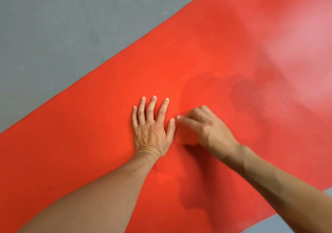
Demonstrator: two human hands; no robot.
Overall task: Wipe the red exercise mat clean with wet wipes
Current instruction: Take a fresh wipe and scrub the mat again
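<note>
From the camera on your head, you look down at the red mat. It lies flat on the gray floor and runs slantwise, from the bottom left up to the top right. It fills most of what you see. The gray floor shows at the top left, and a small bit of it peeks out at the bottom right corner too.

Your left hand lies flat on the mat, palm down, near the middle. Its fingers are straight and spread apart, and the thumb points toward your other hand. It holds nothing. It just presses on the mat.

Your right hand is just beside it, on the thumb side. This hand is blurry. Its fingers are bent and bunched together over something flat and reddish under the palm. It looks almost the same color as the mat, so you cannot tell for sure if it is a wipe. You also cannot tell how tightly the fingers hold it.

The tips of your right fingers come very close to your left thumb. So your left hand sits right in the path on that side.

Beyond your right hand, the mat has darker patches and a bumpy pattern. Farther up, at the top right, there is a pale, shiny spot of light on the mat. Both of your bare arms reach in from the bottom, and a dark shadow lies on the mat under your right arm.
</note>
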